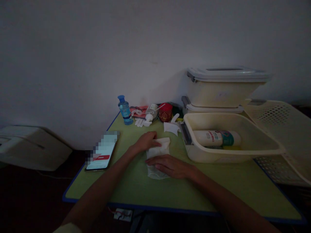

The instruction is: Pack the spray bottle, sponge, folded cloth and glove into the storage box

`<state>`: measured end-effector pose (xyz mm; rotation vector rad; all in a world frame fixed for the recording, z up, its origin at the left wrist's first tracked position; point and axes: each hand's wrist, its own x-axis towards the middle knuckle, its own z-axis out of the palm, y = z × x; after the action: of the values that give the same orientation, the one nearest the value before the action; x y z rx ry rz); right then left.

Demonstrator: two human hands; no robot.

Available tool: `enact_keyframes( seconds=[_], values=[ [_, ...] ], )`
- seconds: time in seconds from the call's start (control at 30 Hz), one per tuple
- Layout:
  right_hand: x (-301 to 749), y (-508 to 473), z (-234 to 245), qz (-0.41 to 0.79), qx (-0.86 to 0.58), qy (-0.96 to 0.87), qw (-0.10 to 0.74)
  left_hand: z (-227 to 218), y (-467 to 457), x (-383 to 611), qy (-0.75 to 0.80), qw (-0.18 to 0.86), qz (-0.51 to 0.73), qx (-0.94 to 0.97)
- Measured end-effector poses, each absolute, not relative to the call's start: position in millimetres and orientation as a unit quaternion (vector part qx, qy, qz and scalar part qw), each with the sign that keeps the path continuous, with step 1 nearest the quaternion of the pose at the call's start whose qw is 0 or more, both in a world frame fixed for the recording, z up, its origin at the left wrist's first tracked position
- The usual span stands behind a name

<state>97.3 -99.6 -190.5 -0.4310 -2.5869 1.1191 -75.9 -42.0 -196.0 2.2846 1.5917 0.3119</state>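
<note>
Two-handed: resting right hand (173, 166) flat on cloth (158, 151), left hand (147, 141) at 11 o'clock, grip unclear; risking creases from slipping.

Left hand (147, 140) touching far part of thin white cloth (164, 145) on green desk (136, 192); right hand (173, 166) lying across nearer part. Phone (103, 151) lying left, open bin (213, 156) standing right, blue bottle (125, 112) standing far.

hands (171, 165) 2 | handled cloth (162, 145) 1 — phone (103, 150) 1 | blue bottle (125, 111) 1 | open bin (204, 156) 1
</note>
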Motion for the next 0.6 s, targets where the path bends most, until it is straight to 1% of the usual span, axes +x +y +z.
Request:
enact_keyframes(
  seconds=[0.17, 0.33, 0.5, 0.6],
  values=[
    [97, -99, -192, 0.373, -0.148, -0.905, 0.142, -193, -41, -77, 0.544, 0.197, 0.124, 0.806],
    [97, -99, -192, 0.365, -0.142, -0.909, 0.14, -191, -36, -79, 0.51, 0.216, 0.098, 0.827],
    [97, -100, -192, 0.37, -0.139, -0.908, 0.14, -187, -36, -77, 0.47, 0.258, 0.131, 0.834],
    [98, -100, -191, 0.364, -0.138, -0.91, 0.144, -181, -40, -76, 0.456, 0.253, 0.152, 0.84]
  ],
)
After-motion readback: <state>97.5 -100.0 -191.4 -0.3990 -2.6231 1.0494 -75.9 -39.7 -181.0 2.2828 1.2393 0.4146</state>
